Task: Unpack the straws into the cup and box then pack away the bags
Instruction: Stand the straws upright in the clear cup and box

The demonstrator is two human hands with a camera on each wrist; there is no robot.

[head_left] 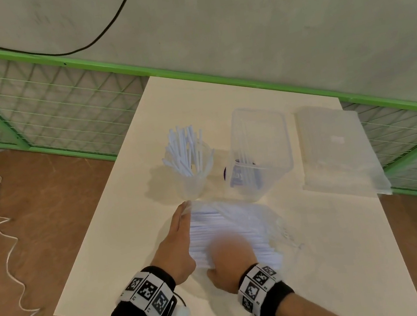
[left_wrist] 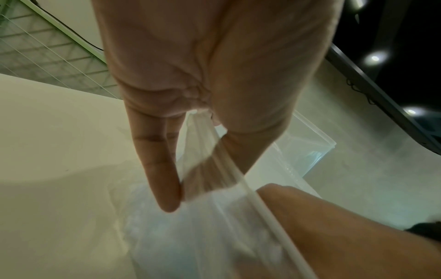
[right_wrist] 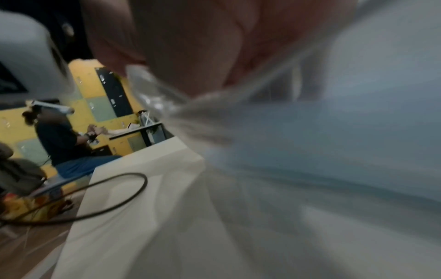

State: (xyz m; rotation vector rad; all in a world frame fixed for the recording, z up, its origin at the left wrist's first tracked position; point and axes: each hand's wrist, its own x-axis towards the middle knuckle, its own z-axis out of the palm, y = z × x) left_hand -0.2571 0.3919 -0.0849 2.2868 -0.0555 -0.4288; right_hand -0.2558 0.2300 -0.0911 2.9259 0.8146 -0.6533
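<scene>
Straws, white and paper-wrapped, were seen packed flat in a clear plastic bag [head_left: 235, 230] lying on the pale cream counter [head_left: 335, 247], just in front of the person. The long axis of the bundle ran from the near edge away toward the clear plastic cup [head_left: 194, 176] and the clear rectangular plastic box [head_left: 260, 150], which stood side by side just beyond the bag's far end. The cup was already filled with upright white straws [head_left: 187, 147]; a few were visible in the box.

The left hand [head_left: 177, 242] was laid along the left side of the bag, its far corner pinched between thumb and fingers [left_wrist: 164, 169], as the left wrist view showed. The right hand [head_left: 229, 259] was set on the near end of the bundle and was blurred; bag film appeared gathered at its fingers in the right wrist view, though the grip could not be judged with certainty.

The coming move was judged to turn on that axis: the bundle pointed at the box, which lay ahead and slightly right, nearer the right hand. A flat clear lid [head_left: 334, 145] lay further right.
</scene>
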